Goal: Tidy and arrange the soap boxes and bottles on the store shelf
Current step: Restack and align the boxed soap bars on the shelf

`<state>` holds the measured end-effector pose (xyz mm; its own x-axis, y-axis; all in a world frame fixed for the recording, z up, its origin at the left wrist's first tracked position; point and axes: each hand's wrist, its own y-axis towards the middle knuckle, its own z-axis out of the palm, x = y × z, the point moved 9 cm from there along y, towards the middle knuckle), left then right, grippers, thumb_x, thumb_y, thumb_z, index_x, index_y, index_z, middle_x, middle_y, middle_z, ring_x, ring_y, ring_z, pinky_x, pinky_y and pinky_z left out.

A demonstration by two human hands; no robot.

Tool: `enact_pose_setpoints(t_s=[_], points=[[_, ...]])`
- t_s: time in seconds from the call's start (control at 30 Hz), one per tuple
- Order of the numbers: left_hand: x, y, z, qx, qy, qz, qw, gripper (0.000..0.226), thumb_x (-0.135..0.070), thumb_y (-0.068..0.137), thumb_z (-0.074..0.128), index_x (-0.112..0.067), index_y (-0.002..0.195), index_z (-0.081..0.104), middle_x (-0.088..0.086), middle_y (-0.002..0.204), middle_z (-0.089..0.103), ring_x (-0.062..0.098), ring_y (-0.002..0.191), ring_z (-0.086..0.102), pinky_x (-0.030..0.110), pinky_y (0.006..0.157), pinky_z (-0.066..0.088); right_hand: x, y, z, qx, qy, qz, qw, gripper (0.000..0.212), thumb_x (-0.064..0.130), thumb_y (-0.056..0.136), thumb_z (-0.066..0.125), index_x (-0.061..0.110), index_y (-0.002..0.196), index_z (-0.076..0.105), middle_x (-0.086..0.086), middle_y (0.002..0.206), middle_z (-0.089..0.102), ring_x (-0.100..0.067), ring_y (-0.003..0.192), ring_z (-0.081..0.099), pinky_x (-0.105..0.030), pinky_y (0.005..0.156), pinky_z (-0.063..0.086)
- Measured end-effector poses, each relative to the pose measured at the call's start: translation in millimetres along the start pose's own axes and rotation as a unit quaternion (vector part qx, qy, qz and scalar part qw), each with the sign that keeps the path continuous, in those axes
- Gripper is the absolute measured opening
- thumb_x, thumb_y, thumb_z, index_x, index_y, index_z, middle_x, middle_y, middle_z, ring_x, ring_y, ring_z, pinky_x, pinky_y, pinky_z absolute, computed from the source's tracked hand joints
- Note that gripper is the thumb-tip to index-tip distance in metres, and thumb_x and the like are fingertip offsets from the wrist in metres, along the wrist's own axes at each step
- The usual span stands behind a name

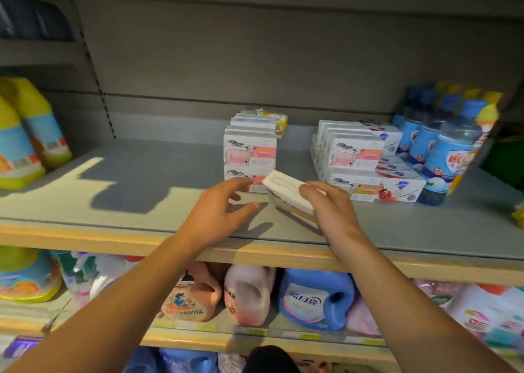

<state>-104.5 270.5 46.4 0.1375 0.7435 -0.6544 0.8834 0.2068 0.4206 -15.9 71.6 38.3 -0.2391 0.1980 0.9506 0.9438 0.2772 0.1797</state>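
Right hand (330, 211) fingers hold white soap box (286, 191), tilted; left hand (219, 216) fingers spread, just beside it.

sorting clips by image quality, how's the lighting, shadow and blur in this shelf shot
Head view: warm light falls on the front of the shelf, with a hard-edged dark shadow across its middle; the left hand and the white soap box in the right hand are slightly motion-blurred; the blue-capped bottles at the right lean with wide-angle distortion; the back panel is dim.
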Motion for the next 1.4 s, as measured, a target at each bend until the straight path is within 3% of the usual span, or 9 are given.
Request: enact_pose_setpoints(t_s=[0.1,0.2,0.3,0.43,0.67,0.9,1.13,1.23,1.4], points=[[-32.3,-2.4,24.5,0.044,-0.152,0.001,0.987,0.052,-0.024,0.084,0.074,-0.031,0.131,0.052,-0.010,0.121,0.063,0.006,0.104,0.063,0.022,0.084,0.053,-10.1,-11.7,4.8,0.097,0.145,0.100,0.980,0.032,0.048,0.062,0.067,0.029,0.085,0.078,-0.003,0.089,0.076,-0.021,0.085,0.073,-0.048,0.081,0.059],[-55.8,-5.1,41.1,0.052,-0.263,-0.004,0.963,0.042,-0.011,0.082,0.074,-0.016,0.122,0.060,0.000,0.110,0.070,0.009,0.101,0.066,0.023,0.084,0.052,-17.4,-26.4,-2.4,0.158,0.230,0.158,0.947,0.044,0.055,0.080,0.064,0.016,0.096,0.075,-0.013,0.096,0.076,-0.030,0.080,0.074,-0.037,0.057,0.059],[-66.8,-6.1,58.1,0.023,-0.328,-0.039,0.944,0.021,-0.012,0.083,0.072,-0.012,0.103,0.066,-0.001,0.092,0.075,0.012,0.088,0.069,0.023,0.073,0.055,-22.1,-33.2,-22.8,0.180,0.284,0.103,0.936,0.062,0.065,0.071,0.069,0.016,0.108,0.071,-0.017,0.104,0.073,-0.034,0.079,0.073,-0.032,0.056,0.057],[-63.0,-0.8,91.8,0.013,-0.373,-0.156,0.915,0.028,-0.020,0.084,0.073,-0.008,0.109,0.066,0.009,0.099,0.075,0.024,0.088,0.072,0.043,0.069,0.061,-33.1,-25.0,-63.6,0.061,0.176,0.004,0.982,0.018,0.036,0.093,0.062,0.023,0.106,0.065,-0.008,0.097,0.075,-0.026,0.075,0.073,-0.032,0.064,0.058],[-50.9,11.5,119.0,0.082,-0.385,-0.247,0.885,0.033,-0.034,0.090,0.065,-0.002,0.098,0.070,0.015,0.075,0.069,0.021,0.050,0.058,0.026,0.045,0.048,-45.7,-7.7,-72.4,0.031,0.068,0.094,0.993,0.023,0.046,0.089,0.053,0.025,0.092,0.063,0.011,0.058,0.069,-0.017,0.049,0.065,-0.024,0.043,0.047],[-48.3,13.9,123.5,0.098,-0.388,-0.217,0.890,0.040,-0.036,0.091,0.063,0.003,0.097,0.068,0.020,0.075,0.066,0.025,0.049,0.052,0.027,0.043,0.046,-53.7,-6.1,-78.0,0.027,0.084,0.094,0.992,0.026,0.046,0.089,0.059,0.021,0.092,0.067,0.006,0.062,0.071,-0.016,0.052,0.066,-0.023,0.046,0.049],[-51.5,6.0,109.8,0.020,-0.340,-0.131,0.931,0.044,-0.040,0.080,0.071,-0.009,0.111,0.063,0.014,0.093,0.074,0.029,0.081,0.072,0.044,0.072,0.060,-51.8,-7.9,-82.2,0.003,0.120,-0.003,0.993,0.010,0.029,0.095,0.063,0.024,0.100,0.069,0.003,0.095,0.076,-0.015,0.089,0.071,-0.033,0.072,0.060],[-61.3,5.1,101.0,0.000,-0.261,-0.073,0.963,0.030,-0.025,0.085,0.072,-0.014,0.112,0.064,0.005,0.096,0.074,0.020,0.087,0.072,0.040,0.076,0.059,-49.9,-11.0,-86.8,-0.002,0.076,-0.038,0.996,0.019,0.026,0.093,0.064,0.036,0.109,0.065,0.009,0.107,0.072,-0.011,0.103,0.068,-0.045,0.093,0.055],[-70.3,1.5,95.5,-0.024,-0.209,-0.016,0.978,0.044,-0.016,0.079,0.078,-0.025,0.119,0.061,-0.008,0.104,0.067,0.008,0.080,0.067,0.020,0.067,0.053,-43.2,-14.2,-86.6,0.005,0.073,-0.065,0.995,0.036,0.017,0.092,0.064,0.033,0.124,0.060,0.011,0.118,0.068,-0.011,0.114,0.062,-0.048,0.098,0.051]])
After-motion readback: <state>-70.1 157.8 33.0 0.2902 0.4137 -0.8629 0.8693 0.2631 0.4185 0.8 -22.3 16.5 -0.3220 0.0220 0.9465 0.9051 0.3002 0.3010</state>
